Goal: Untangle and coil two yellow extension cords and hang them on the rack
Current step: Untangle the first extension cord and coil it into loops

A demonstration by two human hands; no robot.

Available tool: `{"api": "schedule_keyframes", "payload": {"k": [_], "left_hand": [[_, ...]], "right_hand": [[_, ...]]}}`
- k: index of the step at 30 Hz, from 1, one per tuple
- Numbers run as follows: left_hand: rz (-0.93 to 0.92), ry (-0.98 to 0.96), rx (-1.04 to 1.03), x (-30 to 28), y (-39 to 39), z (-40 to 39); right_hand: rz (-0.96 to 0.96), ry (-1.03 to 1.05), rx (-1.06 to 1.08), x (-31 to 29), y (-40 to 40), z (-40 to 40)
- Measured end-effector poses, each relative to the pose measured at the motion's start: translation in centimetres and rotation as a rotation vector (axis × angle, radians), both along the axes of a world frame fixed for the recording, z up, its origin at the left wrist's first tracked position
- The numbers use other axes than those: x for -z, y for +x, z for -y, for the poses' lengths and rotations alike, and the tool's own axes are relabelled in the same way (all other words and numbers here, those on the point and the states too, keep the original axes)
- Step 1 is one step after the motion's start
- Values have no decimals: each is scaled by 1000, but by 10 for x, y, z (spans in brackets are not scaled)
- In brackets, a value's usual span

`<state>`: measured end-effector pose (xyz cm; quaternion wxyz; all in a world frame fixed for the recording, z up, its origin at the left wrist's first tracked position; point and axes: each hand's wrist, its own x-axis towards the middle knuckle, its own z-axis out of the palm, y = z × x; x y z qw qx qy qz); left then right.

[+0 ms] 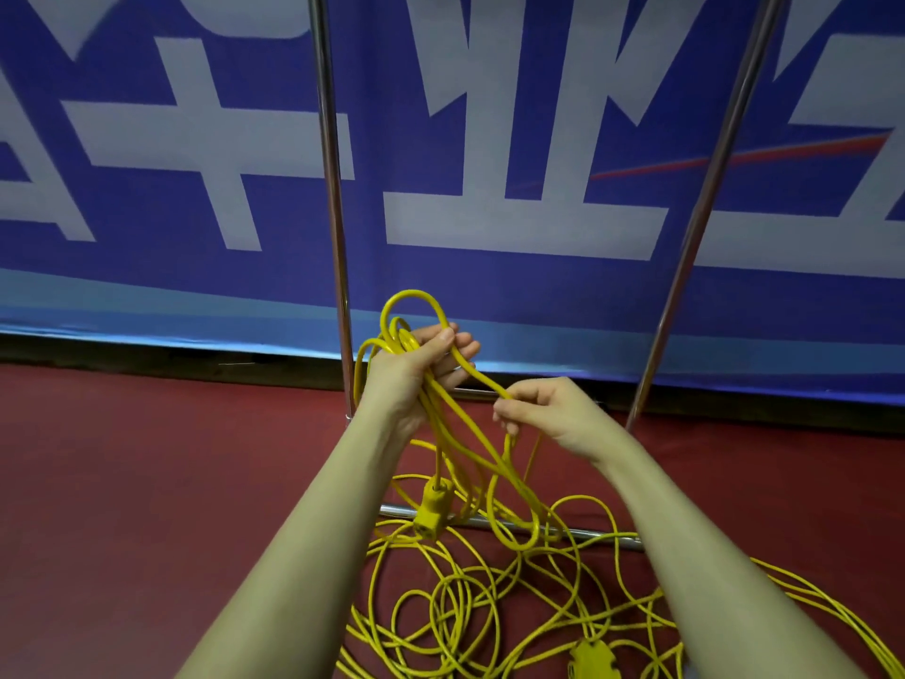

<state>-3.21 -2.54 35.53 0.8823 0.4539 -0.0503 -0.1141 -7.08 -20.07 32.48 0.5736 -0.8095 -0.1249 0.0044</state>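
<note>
My left hand (416,370) grips several loops of a yellow extension cord (455,433) held up in front of me. A yellow socket end (431,514) dangles from those loops. My right hand (543,409) pinches a strand of the same cord that runs over from the left hand. Below lies a tangled heap of yellow cord (489,605) on the red floor, with a second yellow plug block (592,659) near the bottom edge. The metal rack has two upright poles (335,213) and a base bar (587,534) under the cords.
A blue banner with white characters (489,139) hangs right behind the rack. The red carpet floor (147,458) stretches to the left. The right rack pole (705,203) leans across the view. More cord strands trail off at the lower right (832,615).
</note>
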Motion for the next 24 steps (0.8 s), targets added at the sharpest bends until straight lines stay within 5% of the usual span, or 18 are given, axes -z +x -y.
{"api": "schedule_keyframes", "payload": {"k": [11,24], "left_hand": [[-20,-66,-29,8,2,1],[81,380,149,38,-4,5]], "right_hand": [[105,-122,188,23,5,4],[128,417,663,-18,8,5]]}}
